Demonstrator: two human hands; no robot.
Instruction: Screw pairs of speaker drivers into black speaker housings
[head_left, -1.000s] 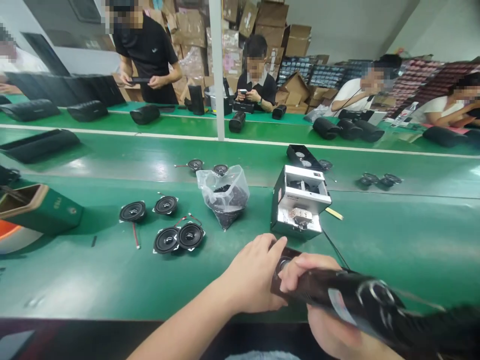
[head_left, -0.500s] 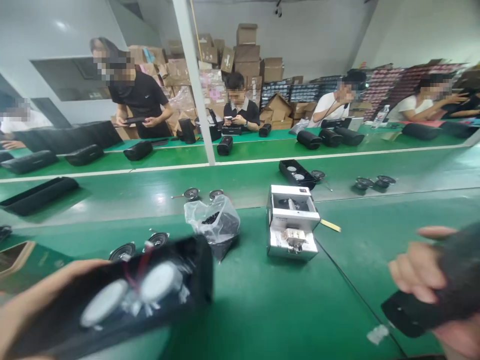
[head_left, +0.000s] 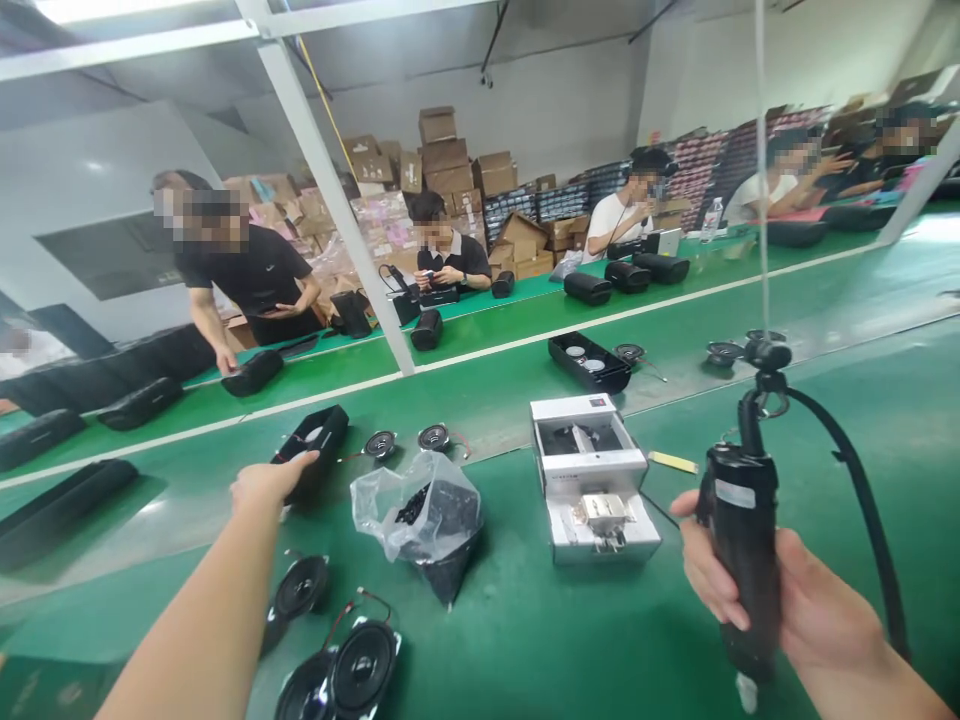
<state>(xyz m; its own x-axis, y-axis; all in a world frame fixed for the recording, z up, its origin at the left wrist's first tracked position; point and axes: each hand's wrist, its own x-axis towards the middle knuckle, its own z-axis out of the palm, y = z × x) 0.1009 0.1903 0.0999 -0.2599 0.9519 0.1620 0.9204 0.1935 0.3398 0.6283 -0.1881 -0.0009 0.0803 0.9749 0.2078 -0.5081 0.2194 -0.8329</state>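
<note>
On the left, my left hand (head_left: 268, 484) reaches out with its fingers closed on a black speaker housing (head_left: 322, 446), which rests on the green work surface. My right hand (head_left: 750, 590) is wrapped round a black electric screwdriver (head_left: 744, 550), held upright with its tip down and hung from a cord. Between the hands are a clear bag of small black parts (head_left: 442, 520) and a white-grey screw feeder box (head_left: 592, 465). Loose speaker drivers (head_left: 364, 662) lie below my left forearm.
Two drivers (head_left: 433, 438) sit beyond the bag. Another open housing (head_left: 589, 362) lies behind the feeder. A yellow strip (head_left: 673, 462) is right of it. Across the line, several people work among black speakers (head_left: 587, 288). A white post (head_left: 337, 200) rises at left centre.
My left hand has moved away from me, and the housing now rests farther off on the surface. The screwdriver in my right hand has turned upright. The view has tilted.
</note>
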